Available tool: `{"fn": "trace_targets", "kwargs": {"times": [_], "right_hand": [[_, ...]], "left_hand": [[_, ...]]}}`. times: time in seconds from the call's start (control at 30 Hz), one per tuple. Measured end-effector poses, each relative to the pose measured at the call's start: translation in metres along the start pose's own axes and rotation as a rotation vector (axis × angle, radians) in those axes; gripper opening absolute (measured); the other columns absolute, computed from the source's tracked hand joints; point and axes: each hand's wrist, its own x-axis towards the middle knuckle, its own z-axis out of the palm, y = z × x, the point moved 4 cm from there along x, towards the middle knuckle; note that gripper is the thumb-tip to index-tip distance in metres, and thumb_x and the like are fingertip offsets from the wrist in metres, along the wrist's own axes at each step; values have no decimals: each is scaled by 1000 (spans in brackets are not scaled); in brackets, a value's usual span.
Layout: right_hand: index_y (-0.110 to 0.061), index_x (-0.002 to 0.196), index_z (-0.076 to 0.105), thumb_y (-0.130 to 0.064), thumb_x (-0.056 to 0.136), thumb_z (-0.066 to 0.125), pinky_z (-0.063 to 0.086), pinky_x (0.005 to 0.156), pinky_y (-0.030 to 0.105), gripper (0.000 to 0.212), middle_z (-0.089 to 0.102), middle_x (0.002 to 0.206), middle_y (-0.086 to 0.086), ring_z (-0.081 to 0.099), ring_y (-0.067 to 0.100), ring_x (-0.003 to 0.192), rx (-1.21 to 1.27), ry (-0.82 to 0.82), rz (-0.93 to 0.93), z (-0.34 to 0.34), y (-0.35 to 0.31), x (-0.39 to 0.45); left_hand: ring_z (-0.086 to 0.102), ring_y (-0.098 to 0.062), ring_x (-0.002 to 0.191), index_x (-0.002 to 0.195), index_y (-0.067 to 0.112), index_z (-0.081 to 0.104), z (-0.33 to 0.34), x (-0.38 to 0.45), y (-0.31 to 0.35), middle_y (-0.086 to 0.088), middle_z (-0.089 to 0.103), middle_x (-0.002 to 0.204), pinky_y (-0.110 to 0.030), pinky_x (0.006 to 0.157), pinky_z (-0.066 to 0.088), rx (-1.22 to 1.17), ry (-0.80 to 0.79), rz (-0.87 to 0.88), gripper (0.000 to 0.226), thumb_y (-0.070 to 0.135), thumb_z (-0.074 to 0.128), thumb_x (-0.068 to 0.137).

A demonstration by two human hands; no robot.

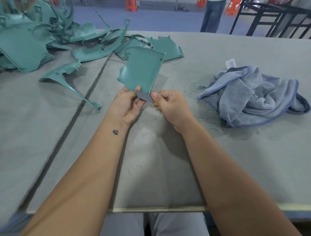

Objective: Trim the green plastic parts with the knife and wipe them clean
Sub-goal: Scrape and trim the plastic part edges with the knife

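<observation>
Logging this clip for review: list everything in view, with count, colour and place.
panel: one, green, held up at table centre
knife: one, grey blade, yellow bit at the handle, at the panel's lower edge
parts pile: many, green, far left of table
towel: one, blue, crumpled at right
shavings: many, green, scattered near the towel
table: one, grey, covered in felt
stools: several, orange, background floor
bystander: one, jeans, beyond the table
left hand: grips the panel
right hand: grips the knife

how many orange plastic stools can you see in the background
4, all along the top edge on the blue floor: one left of centre, one right of centre by the standing person's legs, one right of those legs, and a sliver far left. Others may be hidden.
</observation>
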Motion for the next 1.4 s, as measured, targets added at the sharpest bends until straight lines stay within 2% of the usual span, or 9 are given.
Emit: {"fn": "trace_targets", "kwargs": {"times": [0.13,0.27,0.47,0.63,0.77,1.0,1.17,1.3,1.4], "right_hand": [[-17,57,55,-22,97,56,26,45,20,41,36,44,-9,29,5,43,-12,12,-1,0,-2,0],[-19,55,55,-20,97,56,28,45,16,42,36,47,-5,28,5,43,13,31,-14,0,-3,-1],[-20,53,52,-21,97,57,25,45,19,44,35,48,-4,27,6,44,11,58,-16,-1,-1,0],[-8,60,57,-21,97,57,24,48,25,39,36,52,1,28,11,50,27,64,-20,-1,1,-1],[-16,58,56,-20,96,57,25,50,26,39,37,52,0,30,13,51,42,67,-19,0,1,-1],[-17,59,58,-21,97,57,25,48,24,38,36,48,-5,28,9,47,53,82,3,-2,2,0],[-4,65,61,-21,96,57,25,48,25,36,37,52,1,30,13,51,82,99,-3,-2,5,0],[10,73,59,-22,96,57,28,54,31,39,40,58,9,33,20,57,90,115,-4,-3,7,1],[11,73,58,-21,96,57,29,55,32,40,40,56,9,33,20,56,84,126,8,-3,7,1]], "left_hand": [[73,-19,71,97,4,61,0,0,1,-10,74,78,-28,65,60,-20,0,-9,29,-10,35,98],[73,-18,72,97,4,61,-1,0,0,-10,74,78,-28,67,61,-15,6,-3,29,-11,36,98],[72,-19,74,96,3,60,0,0,0,-11,73,79,-27,67,60,20,2,-2,26,-9,38,98],[73,-20,73,97,2,61,-1,-1,1,-12,73,80,-27,65,60,25,4,-11,26,-9,38,98],[73,-20,72,96,3,61,0,-1,0,-11,74,78,-27,65,60,24,-4,-17,25,-9,39,98],[73,-21,73,100,0,59,0,-2,-1,-13,74,79,-27,63,60,54,-19,-20,23,-8,38,99],[73,-22,75,104,-2,58,1,-3,-2,-14,73,83,-27,65,60,64,-15,-24,22,-10,38,98],[74,-21,74,105,-2,58,2,-4,-1,-13,74,82,-27,64,60,65,-13,-34,22,-9,37,99],[74,-21,74,104,0,58,3,-5,-1,-12,74,81,-28,65,60,72,-6,-38,23,-8,37,99]]}}
